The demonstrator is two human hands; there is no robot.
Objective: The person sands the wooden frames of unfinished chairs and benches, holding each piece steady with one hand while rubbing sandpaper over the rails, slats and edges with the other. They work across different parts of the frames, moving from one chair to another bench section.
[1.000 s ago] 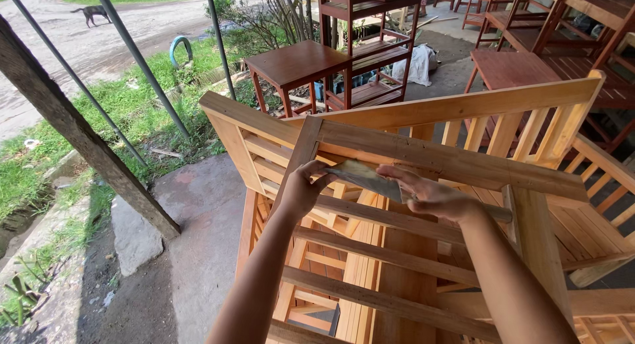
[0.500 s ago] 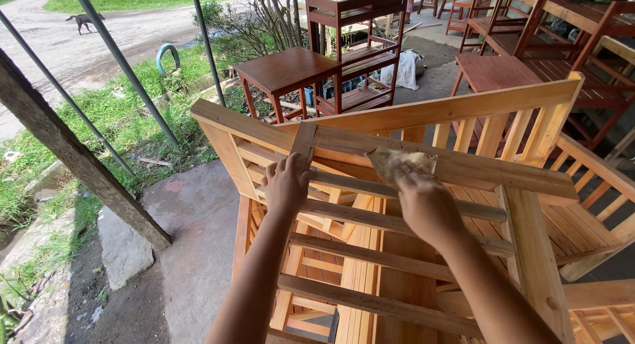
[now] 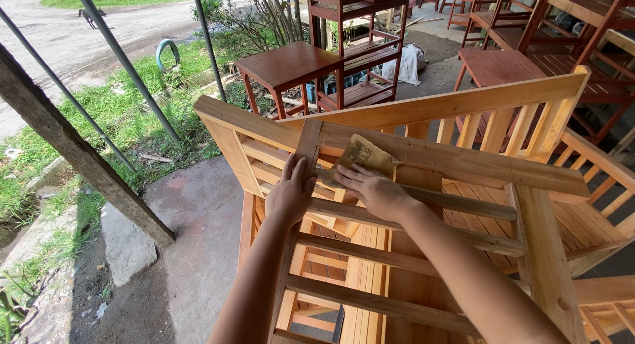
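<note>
- A weathered wooden post point(image 3: 79, 165) is being seen leaning at the far left, beside grass and a concrete floor point(image 3: 198, 251).
- An upright slat point(image 3: 305, 160) of the unfinished wooden frame point(image 3: 423, 112) is being gripped by the left hand point(image 3: 291, 195), the fingers wrapped round it, apparently so that the piece is being steadied.
- A tan sheet of sandpaper point(image 3: 364, 155) is being pressed flat onto a horizontal rail point(image 3: 463, 162) by the right hand point(image 3: 374, 192); the fingers are being held spread over the sheet's lower edge rather than clenched, likely so that the grit is being kept against the wood.
- The sandpaper is being kept just right of the upright slat, near the joint.
- Dark-stained small tables point(image 3: 291, 66) and shelving point(image 3: 360, 46) are being stored behind, well apart from the pale frame.
- More bare slatted furniture point(image 3: 589, 218) is being stacked at the right.
</note>
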